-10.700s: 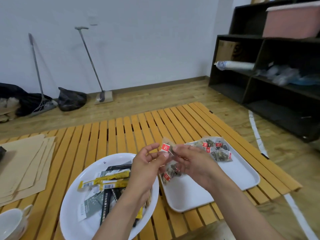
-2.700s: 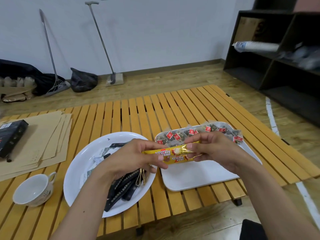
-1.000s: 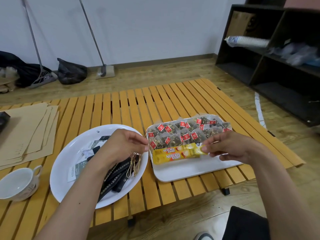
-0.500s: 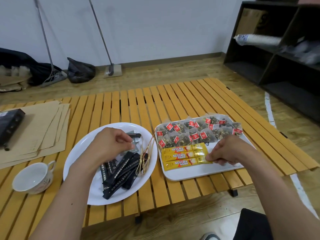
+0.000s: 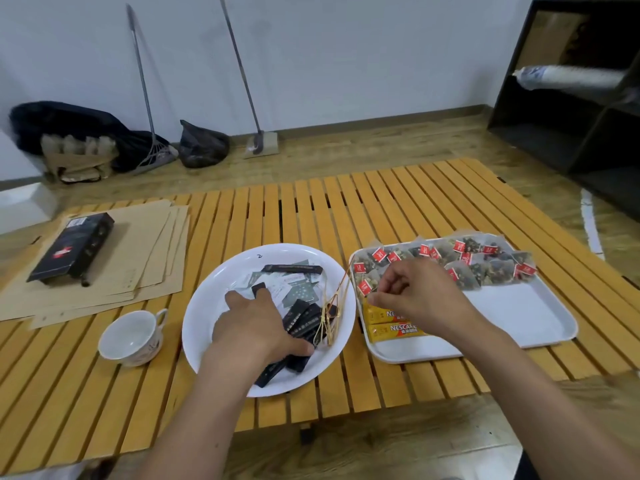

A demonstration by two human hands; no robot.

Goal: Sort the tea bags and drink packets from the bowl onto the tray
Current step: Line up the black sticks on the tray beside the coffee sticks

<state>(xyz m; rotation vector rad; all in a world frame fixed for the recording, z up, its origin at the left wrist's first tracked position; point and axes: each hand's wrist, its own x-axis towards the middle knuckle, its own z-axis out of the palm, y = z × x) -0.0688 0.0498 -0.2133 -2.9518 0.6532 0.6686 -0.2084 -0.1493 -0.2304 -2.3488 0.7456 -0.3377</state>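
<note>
My left hand (image 5: 254,329) lies palm-down in the bowl (image 5: 204,317), fingers spread flat over the black stick packets (image 5: 304,318). It presses on them and has closed on nothing. The sticks fan out from under my palm. Their long axes run from near-left to far-right, and their far ends poke out to the right of my fingers. The left hand is clearly the nearer one for them. To lift 1, I judge the fingers must curl across that axis.

My right hand (image 5: 420,294) hovers over the tray (image 5: 519,313), fingers loosely curled, forefinger and thumb close together. I cannot tell whether they pinch anything. Under it lie 2 yellow packets (image 5: 389,329), long axis left-right. Farther still, the tea bags (image 5: 491,266) with red tags sit in rows along the tray's far edge.
</note>
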